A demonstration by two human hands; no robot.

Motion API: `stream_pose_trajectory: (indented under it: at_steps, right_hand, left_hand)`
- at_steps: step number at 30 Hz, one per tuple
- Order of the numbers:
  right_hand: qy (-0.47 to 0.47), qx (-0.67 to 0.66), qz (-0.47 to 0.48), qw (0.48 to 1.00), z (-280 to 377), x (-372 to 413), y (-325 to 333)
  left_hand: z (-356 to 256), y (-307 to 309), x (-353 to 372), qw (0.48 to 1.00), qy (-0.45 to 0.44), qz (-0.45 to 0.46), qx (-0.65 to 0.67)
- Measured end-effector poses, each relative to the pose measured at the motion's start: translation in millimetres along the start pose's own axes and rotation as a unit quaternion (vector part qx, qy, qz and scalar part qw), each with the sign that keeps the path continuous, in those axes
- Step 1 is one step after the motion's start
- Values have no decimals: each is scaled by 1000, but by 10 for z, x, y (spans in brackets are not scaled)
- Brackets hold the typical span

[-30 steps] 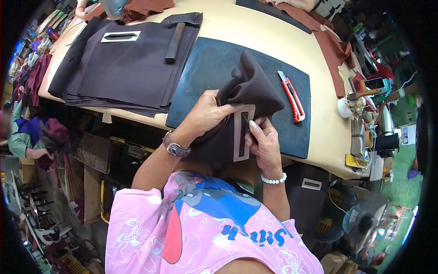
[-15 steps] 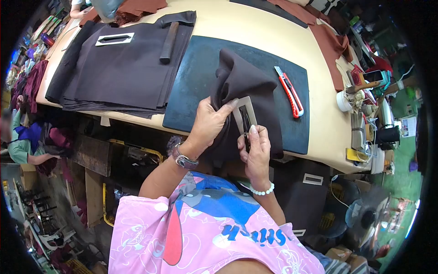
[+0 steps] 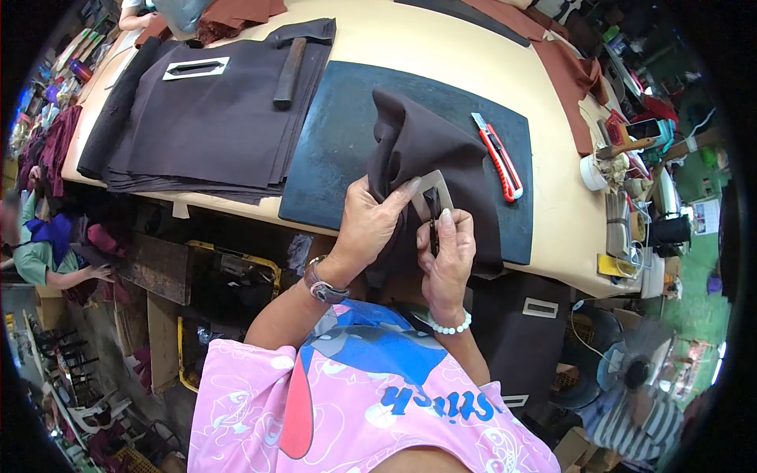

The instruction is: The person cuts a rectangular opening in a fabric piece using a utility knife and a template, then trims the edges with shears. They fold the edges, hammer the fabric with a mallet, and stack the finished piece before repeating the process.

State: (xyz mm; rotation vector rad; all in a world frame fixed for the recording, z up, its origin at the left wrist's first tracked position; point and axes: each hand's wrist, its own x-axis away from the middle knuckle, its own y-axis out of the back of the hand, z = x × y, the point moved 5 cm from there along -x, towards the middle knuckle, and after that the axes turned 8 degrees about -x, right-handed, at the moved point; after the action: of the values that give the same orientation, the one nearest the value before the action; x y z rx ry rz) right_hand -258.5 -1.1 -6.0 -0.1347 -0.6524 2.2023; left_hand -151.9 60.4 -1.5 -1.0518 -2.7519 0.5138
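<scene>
A dark brown, leather-like sheet [image 3: 430, 146] is bunched up in front of me, its lower part hanging past the table edge. A pale rectangular frame [image 3: 444, 183] surrounds a slot in it. My left hand [image 3: 371, 225] grips the folded sheet, thumb pressed on the frame's upper left corner. My right hand [image 3: 448, 256] is closed at the slot's lower end, its thumb and fingers pinching dark material there. Exactly what lies between those fingers is partly hidden. Beneath the sheet lies a dark cutting mat [image 3: 331, 142]. A red utility knife [image 3: 498, 158] rests on it at the right.
Stacked dark sheets [image 3: 213, 126] lie at the left, with a hammer [image 3: 290, 75] and another pale frame [image 3: 195, 68] on top. Reddish-brown leather [image 3: 564, 94] drapes the table's right side, near a white cup [image 3: 593, 172]. A co-worker's hand [image 3: 98, 273] shows at far left.
Both hands and the framed slot have shifted slightly right and down, with the sheet's folds moving along. My right hand still pinches at the slot. At far left, the co-worker's hand has moved.
</scene>
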Motion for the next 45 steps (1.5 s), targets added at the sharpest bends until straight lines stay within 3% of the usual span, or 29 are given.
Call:
stream_pose_trajectory:
  at_steps: [17,19,21,24,26,29,30,33,38,41,42,45]
  right_hand:
    - [-29,-7,18,999,2,-14,60]
    - [-1,-23,24,999,107,50,88]
    - [132,91,65,985,262,53,120]
    - [289,377,137,869,582,55,-27]
    - [418,486,211,738,651,5,-82]
    - [424,607,255,622,734,-4,-178]
    - [419,615,264,614,756,-11,-197]
    - [471,565,264,624,790,-30,-260]
    - [373,520,248,728,840,-161,-295]
    - [232,489,227,810,712,-367,-191]
    - [93,439,223,866,657,-409,-181]
    - [-27,217,201,955,472,-512,-164]
  left_hand:
    - [-4,-5,-56,999,8,43,31]
    - [-25,-7,-85,998,19,55,29]
    - [-74,-15,-91,996,39,71,24]
    - [-146,-31,-82,992,60,108,6]
    - [-249,-86,-40,993,56,104,-6]
    - [-284,-89,-27,990,65,120,-36]
    - [-283,-84,-26,988,72,129,-48]
    - [-287,-83,5,985,68,138,-75]
    - [-248,-40,-3,986,97,126,-54]
    - [-145,23,-35,978,153,141,8]
    - [-121,25,-37,970,185,153,34]
    - [-78,59,-23,966,227,114,50]
